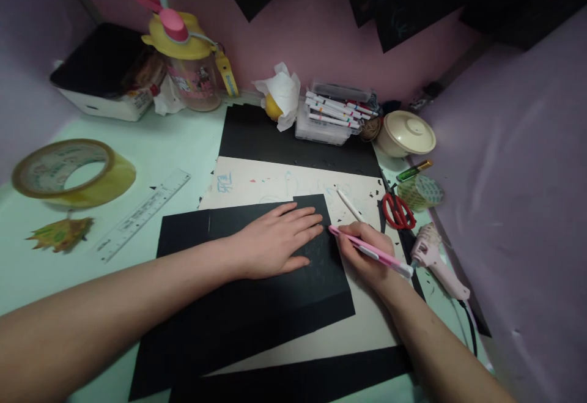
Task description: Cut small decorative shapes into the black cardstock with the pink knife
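Observation:
My left hand (275,241) lies flat on a folded sheet of black card (257,311), fingers stretched out and slightly apart. A flap of the card sticks up past its far edge, and fold lines cross it. In my right hand (367,253) is a slim pink and white pen-shaped tool (380,254), gripped like a pen. Its pink end is at the card's right edge, close to my left fingertips; whether it touches the card I cannot tell. Just beyond my right hand lies a white pen (349,205) on the pale, marked board (243,186) under the card.
Red scissors (398,210), a pink glue gun (438,262) and a green tape roll (422,192) lie to the right. On the left are a clear ruler (142,214), a wide tape roll (76,170) and a leaf (62,233). Markers (337,109) and a jug (190,73) stand behind.

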Motion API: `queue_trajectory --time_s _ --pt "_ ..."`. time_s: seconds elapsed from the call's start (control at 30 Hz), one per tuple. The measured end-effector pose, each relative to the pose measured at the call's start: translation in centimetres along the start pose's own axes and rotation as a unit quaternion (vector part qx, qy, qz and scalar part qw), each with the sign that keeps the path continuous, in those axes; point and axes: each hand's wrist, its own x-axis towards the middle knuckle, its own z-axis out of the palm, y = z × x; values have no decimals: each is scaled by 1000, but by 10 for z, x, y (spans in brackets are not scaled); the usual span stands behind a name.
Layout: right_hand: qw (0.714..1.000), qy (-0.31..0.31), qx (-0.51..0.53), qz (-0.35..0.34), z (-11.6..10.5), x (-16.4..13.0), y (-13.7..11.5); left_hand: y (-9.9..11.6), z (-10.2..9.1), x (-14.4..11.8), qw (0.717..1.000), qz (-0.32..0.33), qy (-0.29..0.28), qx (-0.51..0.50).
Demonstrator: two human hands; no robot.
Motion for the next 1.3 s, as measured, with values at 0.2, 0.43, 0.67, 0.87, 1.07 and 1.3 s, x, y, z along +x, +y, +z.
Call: queue_trajectory --time_s 0.2,0.43,0.67,0.87,1.07,1.3 --pt "998 -31 -34 -53 -2 -2 3 0 0 0 1000 -1 0 -1" --pt "991 3 -50 -120 0 -2 6 0 0 1 1000 0 3 0" --pt "995 4 -35 -97 -1 -3 6 1 0 1 1000 -1 1 6" --pt "998 -1 -3 -63 -1 -5 8 0 0 0 1000 6 6 12" --pt "999 46 -7 -15 -3 -6 8 1 -4 2 1000 3 7 8" --pt "999 39 2 -15 -2 -5 4 2 -4 5 1000 8 26 9"
